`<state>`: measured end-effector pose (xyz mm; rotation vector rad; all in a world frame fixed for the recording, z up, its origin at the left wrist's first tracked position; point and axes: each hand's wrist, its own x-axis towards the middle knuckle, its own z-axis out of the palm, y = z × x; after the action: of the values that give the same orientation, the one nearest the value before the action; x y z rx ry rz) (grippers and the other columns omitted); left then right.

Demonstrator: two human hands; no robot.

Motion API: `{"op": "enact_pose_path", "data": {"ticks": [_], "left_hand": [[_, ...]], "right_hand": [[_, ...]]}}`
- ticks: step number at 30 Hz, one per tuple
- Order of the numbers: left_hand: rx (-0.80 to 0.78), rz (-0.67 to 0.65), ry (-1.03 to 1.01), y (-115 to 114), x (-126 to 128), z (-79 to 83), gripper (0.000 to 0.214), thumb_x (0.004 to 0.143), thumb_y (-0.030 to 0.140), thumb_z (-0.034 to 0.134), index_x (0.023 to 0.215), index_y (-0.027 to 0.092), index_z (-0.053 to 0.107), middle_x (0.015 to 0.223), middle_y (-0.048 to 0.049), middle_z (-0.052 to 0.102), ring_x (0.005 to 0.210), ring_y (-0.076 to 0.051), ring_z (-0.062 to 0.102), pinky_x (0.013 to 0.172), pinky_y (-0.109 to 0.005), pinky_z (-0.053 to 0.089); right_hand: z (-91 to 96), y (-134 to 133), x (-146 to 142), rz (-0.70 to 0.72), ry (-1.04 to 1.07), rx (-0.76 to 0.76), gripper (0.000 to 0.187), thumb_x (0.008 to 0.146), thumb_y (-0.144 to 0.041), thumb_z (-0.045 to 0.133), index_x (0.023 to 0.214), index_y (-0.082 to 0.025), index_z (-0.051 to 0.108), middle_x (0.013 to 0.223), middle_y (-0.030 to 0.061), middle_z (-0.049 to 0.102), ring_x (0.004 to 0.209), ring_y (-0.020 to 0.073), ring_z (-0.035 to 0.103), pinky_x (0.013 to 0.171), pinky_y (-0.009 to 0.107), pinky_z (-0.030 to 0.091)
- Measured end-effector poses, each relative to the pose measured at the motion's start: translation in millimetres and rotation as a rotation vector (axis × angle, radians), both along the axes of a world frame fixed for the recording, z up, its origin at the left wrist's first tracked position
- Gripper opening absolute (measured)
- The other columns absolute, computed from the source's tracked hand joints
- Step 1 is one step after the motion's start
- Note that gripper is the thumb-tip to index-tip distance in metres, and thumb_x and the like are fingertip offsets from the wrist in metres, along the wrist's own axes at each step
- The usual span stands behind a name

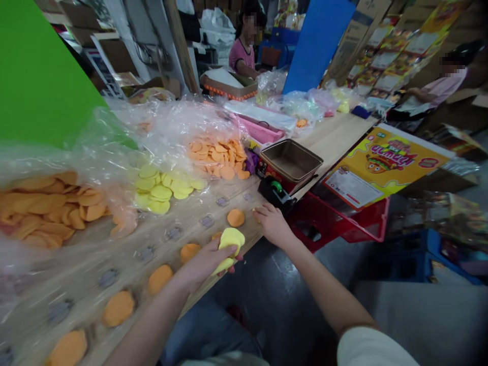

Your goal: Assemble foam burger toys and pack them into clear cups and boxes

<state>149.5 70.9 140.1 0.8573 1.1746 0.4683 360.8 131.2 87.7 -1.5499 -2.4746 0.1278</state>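
Observation:
My left hand (204,267) is shut on a soft yellow foam disc (231,241), folded and bent between fingers and thumb above the edge of the light wooden table (114,259). My right hand (272,224) rests its fingertips near the table edge, just right of an orange foam disc (235,217). A tiny yellow bit shows at those fingertips, too small to identify. Several orange discs lie in a row along the table, beside grey square patches (147,253). Clear plastic bags hold loose yellow discs (158,192) and orange discs (219,158).
A black tape dispenser (275,194) and a brown tray (290,161) stand just beyond my right hand, with a red crate (343,223) below the table edge. A printed yellow board (385,165) leans there. Two co-workers (244,51) sit farther back among boxes.

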Motion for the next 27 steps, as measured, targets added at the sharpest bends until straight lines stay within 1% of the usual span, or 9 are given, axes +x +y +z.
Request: {"op": "enact_pose_path", "data": {"ticks": [2, 5, 8, 10, 13, 15, 20, 22, 27], "left_hand": [[0.016, 0.007, -0.013, -1, -3, -0.2, 0.035, 0.073, 0.041, 0.058, 0.095, 0.015, 0.051, 0.082, -0.0048, 0.064, 0.055, -0.009, 0.053, 0.042, -0.018, 0.029], [0.018, 0.001, -0.017, -1, -5, 2.5, 0.033, 0.073, 0.041, 0.057, 0.092, 0.015, 0.053, 0.084, -0.0051, 0.064, 0.056, -0.009, 0.053, 0.043, -0.019, 0.03], [0.01, 0.005, -0.008, -2, -5, 5.1, 0.032, 0.073, 0.04, 0.057, 0.091, 0.015, 0.054, 0.082, -0.0047, 0.064, 0.056, -0.009, 0.053, 0.045, -0.02, 0.031], [0.003, 0.007, -0.004, -3, -4, 5.3, 0.032, 0.072, 0.041, 0.058, 0.091, 0.015, 0.055, 0.082, -0.0048, 0.065, 0.056, -0.01, 0.053, 0.046, -0.02, 0.032], [-0.006, 0.008, -0.022, -4, -7, 4.1, 0.034, 0.072, 0.041, 0.058, 0.093, 0.015, 0.055, 0.085, -0.0053, 0.065, 0.056, -0.009, 0.053, 0.045, -0.02, 0.031], [-0.002, 0.007, -0.037, -4, -9, 3.3, 0.036, 0.072, 0.041, 0.058, 0.096, 0.015, 0.054, 0.086, -0.0056, 0.065, 0.055, -0.009, 0.053, 0.043, -0.02, 0.03], [0.003, 0.01, -0.057, -4, -14, 5.0, 0.036, 0.072, 0.04, 0.059, 0.098, 0.015, 0.053, 0.087, -0.0066, 0.065, 0.055, -0.009, 0.053, 0.043, -0.019, 0.03], [-0.005, 0.012, -0.061, -4, -13, 7.3, 0.036, 0.072, 0.04, 0.059, 0.097, 0.015, 0.054, 0.088, -0.0071, 0.065, 0.055, -0.009, 0.053, 0.044, -0.02, 0.03], [0.004, -0.008, -0.05, -6, -12, 12.7, 0.037, 0.07, 0.039, 0.061, 0.098, 0.015, 0.055, 0.086, -0.0063, 0.067, 0.054, -0.009, 0.054, 0.046, -0.02, 0.031]], "right_hand": [[-7.8, 0, 8, 0.004, -0.069, -0.015, 0.034, 0.085, -0.014, 0.043, 0.116, -0.017, 0.055, 0.115, 0.0114, 0.058, 0.118, 0.0257, 0.036, 0.092, 0.039, 0.03], [-16.3, 0, 13, -0.118, -0.056, 0.015, 0.036, 0.087, -0.018, 0.041, 0.122, -0.013, 0.049, 0.108, 0.0131, 0.061, 0.113, 0.0245, 0.041, 0.092, 0.037, 0.03], [-20.6, 7, 10, -0.264, -0.056, 0.046, 0.029, 0.087, -0.033, 0.045, 0.105, -0.014, 0.059, 0.095, 0.0133, 0.061, 0.099, 0.0252, 0.046, 0.083, 0.035, 0.035], [-22.3, 17, 8, -0.306, -0.081, 0.053, 0.028, 0.084, -0.038, 0.05, 0.092, -0.015, 0.063, 0.091, 0.0138, 0.059, 0.094, 0.0259, 0.046, 0.079, 0.035, 0.037], [-23.3, 30, 9, -0.279, -0.082, 0.023, 0.025, 0.086, -0.031, 0.047, 0.082, -0.014, 0.064, 0.082, 0.0114, 0.06, 0.084, 0.022, 0.05, 0.076, 0.032, 0.037], [-22.3, 34, 11, -0.242, -0.077, 0.004, 0.028, 0.088, -0.027, 0.042, 0.076, -0.015, 0.065, 0.076, 0.0089, 0.061, 0.077, 0.0188, 0.051, 0.076, 0.03, 0.036], [-15.2, 21, 13, -0.181, -0.097, 0.034, 0.022, 0.087, -0.028, 0.047, 0.094, -0.017, 0.063, 0.088, 0.0086, 0.061, 0.087, 0.0204, 0.048, 0.074, 0.03, 0.035], [-12.0, 12, 12, -0.157, -0.113, 0.061, 0.021, 0.087, -0.028, 0.046, 0.096, -0.019, 0.063, 0.094, 0.0089, 0.059, 0.091, 0.0218, 0.046, 0.074, 0.031, 0.034], [-10.4, 6, 14, -0.254, -0.079, 0.171, 0.024, 0.087, -0.027, 0.045, 0.103, -0.022, 0.062, 0.107, 0.0104, 0.052, 0.099, 0.0244, 0.04, 0.079, 0.035, 0.035]]}}
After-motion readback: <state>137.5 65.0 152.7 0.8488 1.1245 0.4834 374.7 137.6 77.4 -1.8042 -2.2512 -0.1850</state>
